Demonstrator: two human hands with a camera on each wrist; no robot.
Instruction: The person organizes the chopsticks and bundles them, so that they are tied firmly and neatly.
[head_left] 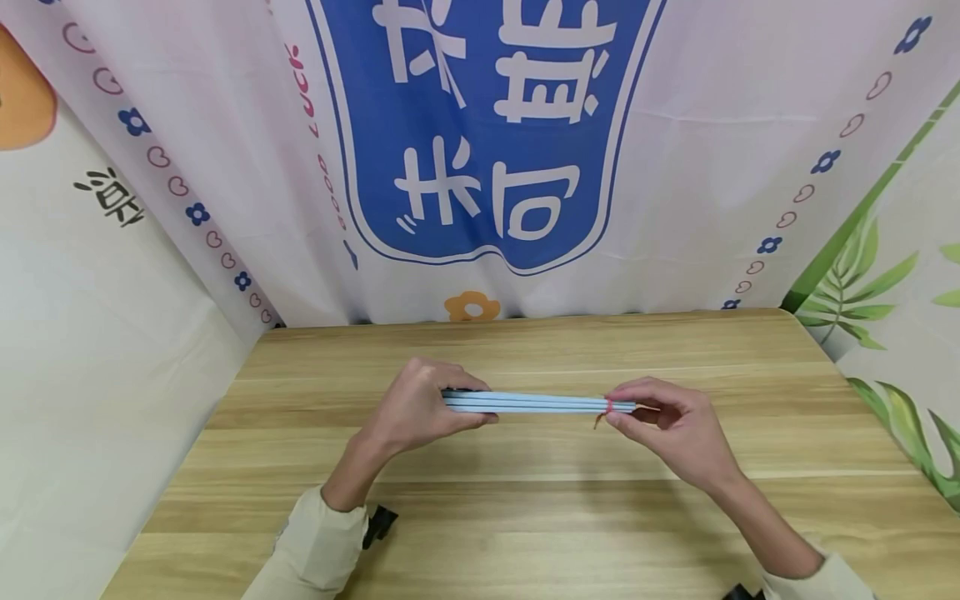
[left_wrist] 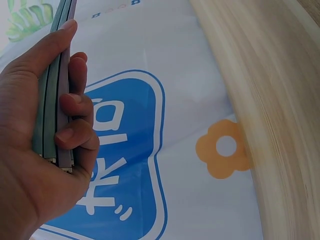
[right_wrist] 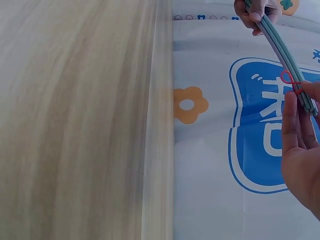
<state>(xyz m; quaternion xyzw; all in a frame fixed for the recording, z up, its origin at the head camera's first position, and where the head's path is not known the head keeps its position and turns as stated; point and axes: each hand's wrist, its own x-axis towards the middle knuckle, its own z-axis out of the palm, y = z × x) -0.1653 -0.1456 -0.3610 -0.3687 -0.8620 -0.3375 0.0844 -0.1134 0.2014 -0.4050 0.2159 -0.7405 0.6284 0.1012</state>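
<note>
A bundle of pale blue-green chopsticks (head_left: 543, 403) is held level above the wooden table, between both hands. The left hand (head_left: 412, 408) grips the thicker end, and in the left wrist view its fingers curl round the chopsticks (left_wrist: 50, 110). Near the thinner end a red rubber band (head_left: 609, 406) circles the bundle, with a loop of it standing out in the right wrist view. The right hand (head_left: 682, 425) pinches the bundle at this band with thumb and fingertips. Part of the thick end is hidden by the left palm in the head view.
The wooden table (head_left: 480, 533) lies beneath both hands. Behind it hangs a white curtain (head_left: 697, 208) with a blue sign print and an orange flower. Printed cloth also hangs at the left and right sides. Dark straps or devices (head_left: 380, 525) show by the sleeves.
</note>
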